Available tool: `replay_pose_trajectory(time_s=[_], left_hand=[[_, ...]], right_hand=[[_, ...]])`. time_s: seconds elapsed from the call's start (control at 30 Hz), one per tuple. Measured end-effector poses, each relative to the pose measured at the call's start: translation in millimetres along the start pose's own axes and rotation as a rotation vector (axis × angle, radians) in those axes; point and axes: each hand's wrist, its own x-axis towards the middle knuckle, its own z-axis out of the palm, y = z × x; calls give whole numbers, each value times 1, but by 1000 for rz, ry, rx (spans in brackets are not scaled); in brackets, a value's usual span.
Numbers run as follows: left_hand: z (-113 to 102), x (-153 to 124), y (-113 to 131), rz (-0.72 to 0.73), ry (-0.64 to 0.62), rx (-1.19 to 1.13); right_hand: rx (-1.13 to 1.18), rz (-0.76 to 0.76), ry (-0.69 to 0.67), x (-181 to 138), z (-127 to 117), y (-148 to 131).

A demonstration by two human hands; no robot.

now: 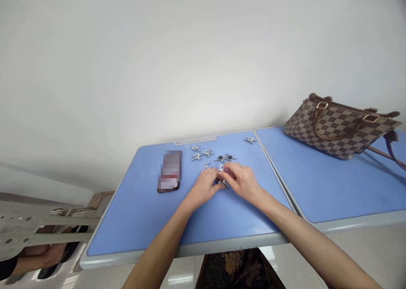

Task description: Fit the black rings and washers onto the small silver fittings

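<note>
Two hands, the left hand point(203, 188) and the right hand point(241, 181), are over one bunch of silver metal fittings point(222, 175), too hidden to count. Beyond the hands lie six more fittings point(207, 153) and one small pin point(207, 164). Left of the left hand is one blurred flat packet point(169, 171); right of the right hand, one checked handbag point(341, 128). Two blue desks point(133, 221) stand side by side under the hands.

Shiny metal pcs point(207, 153) on matt blue plastic tabletop point(136, 225); bag point(342, 132) coated canvas.
</note>
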Motion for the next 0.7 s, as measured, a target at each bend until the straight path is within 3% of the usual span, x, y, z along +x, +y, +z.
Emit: replay_pose_trajectory(time_s=[0.37, 0.7], left_hand=[[-3, -1, 2, -16, 0, -20], [-3, -2, -1, -24, -26, -58]], right_hand=[[11, 120, 28, -2, 2, -1], [227, 102, -165, 2, -16, 4]])
